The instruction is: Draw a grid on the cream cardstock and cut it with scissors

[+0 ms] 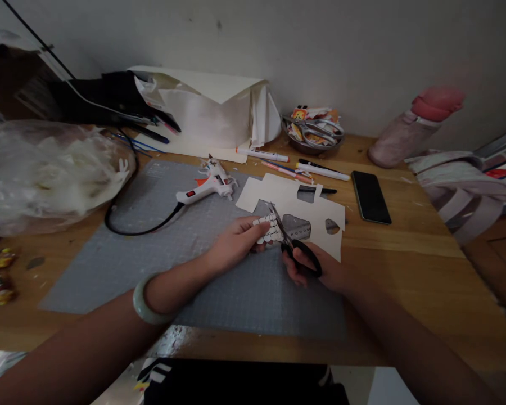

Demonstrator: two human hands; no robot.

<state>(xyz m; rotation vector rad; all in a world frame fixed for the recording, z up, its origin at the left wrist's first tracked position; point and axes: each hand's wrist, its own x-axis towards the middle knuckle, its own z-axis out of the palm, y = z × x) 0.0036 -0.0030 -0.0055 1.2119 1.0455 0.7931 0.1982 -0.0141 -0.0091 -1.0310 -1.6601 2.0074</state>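
My left hand (pixel 242 239) pinches a small white paper piece (pixel 271 229) drawn with black rounded outlines. Black-handled scissors (pixel 306 256) are in my right hand (pixel 314 264), with fingers through the handle loops. Their blades point up and away from me, along the right edge of the paper piece. Whether the blades are cutting into the paper, I cannot tell. Just beyond my hands lie white paper sheets (pixel 274 188) with cut-out holes. Everything here is above a grey cutting mat (pixel 219 298).
A white glue gun (pixel 206 188) with a black cord lies left of the sheets. Markers (pixel 322 170) and a bowl (pixel 310 147) with scissors stand behind. A phone (pixel 370 197) and a pink-lidded bottle (pixel 409 129) are on the right, a plastic bag (pixel 46 174) on the left.
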